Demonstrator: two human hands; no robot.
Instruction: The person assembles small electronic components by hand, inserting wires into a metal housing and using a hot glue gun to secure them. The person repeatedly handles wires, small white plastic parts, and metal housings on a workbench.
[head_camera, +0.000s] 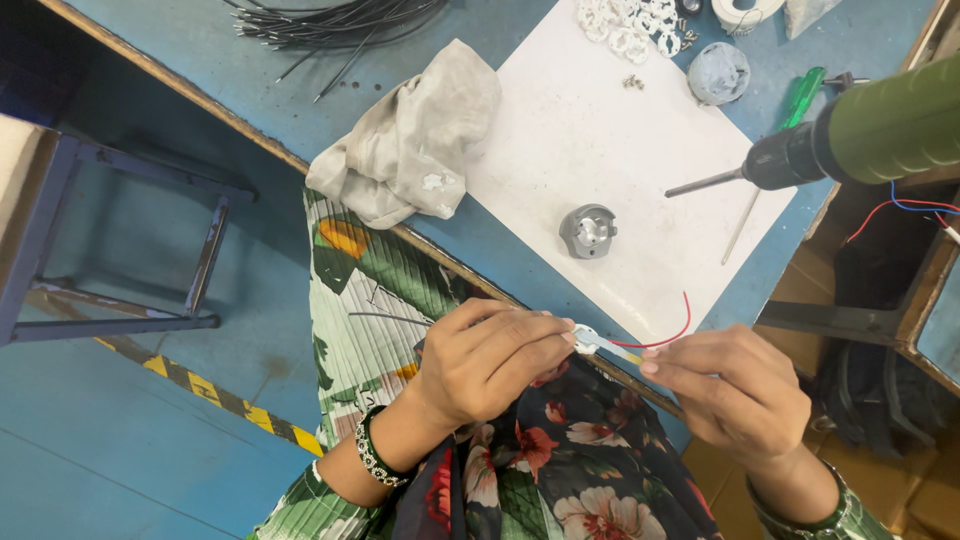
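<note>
The blue worktop (560, 270) slants across in front of me, with a white sheet (600, 170) lying on it. A crumpled grey cloth (415, 140) sits at the sheet's left edge, hanging a little over the worktop's rim. A green power drill (860, 135) pokes in from the right, its bit hovering above the sheet. A bundle of black wires (330, 20) lies at the far side. A small round grey metal part (588, 230) rests on the sheet, alone near its middle.

Below the worktop's edge, over my lap, my left hand (485, 360) is closed, its fingertips pinching a small white piece (588, 341). My right hand (735, 390) is closed too, pinching the piece's other end, where a thin red wire (670, 335) curls up from it.
</note>
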